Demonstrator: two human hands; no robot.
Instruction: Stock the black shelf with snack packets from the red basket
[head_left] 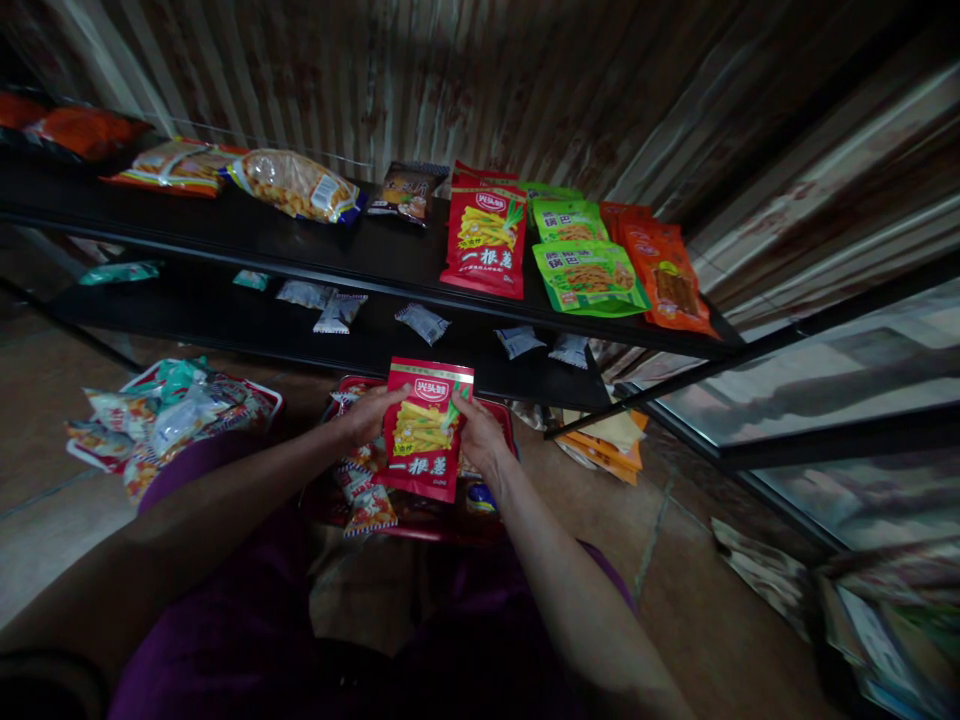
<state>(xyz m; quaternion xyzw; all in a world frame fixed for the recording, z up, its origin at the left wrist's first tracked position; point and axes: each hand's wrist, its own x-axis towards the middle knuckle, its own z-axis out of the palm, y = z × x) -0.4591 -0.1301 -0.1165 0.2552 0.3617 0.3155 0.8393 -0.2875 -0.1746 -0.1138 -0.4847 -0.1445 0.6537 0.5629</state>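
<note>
A red snack bag (422, 430) with yellow sticks printed on its front is held upright between my two hands. My left hand (373, 413) grips its left edge, and my right hand (480, 436) grips the right edge, thumb on the front. Below the bag is a red basket (420, 530) with small snack packets (369, 502) in it. Ahead, on the upper black shelf (300, 240), a matching red bag (486, 235) leans upright beside green snack bags (591, 278). The fingers behind the held bag are hidden.
Orange packets (669, 280) stand at the shelf's right end; clear snack bags (294, 187) lie further left. Small wrapped packets (424, 322) lie on the lower shelf. A heaped tray (274, 388) sits on the floor at left. Papers (604, 445) lie right of the basket.
</note>
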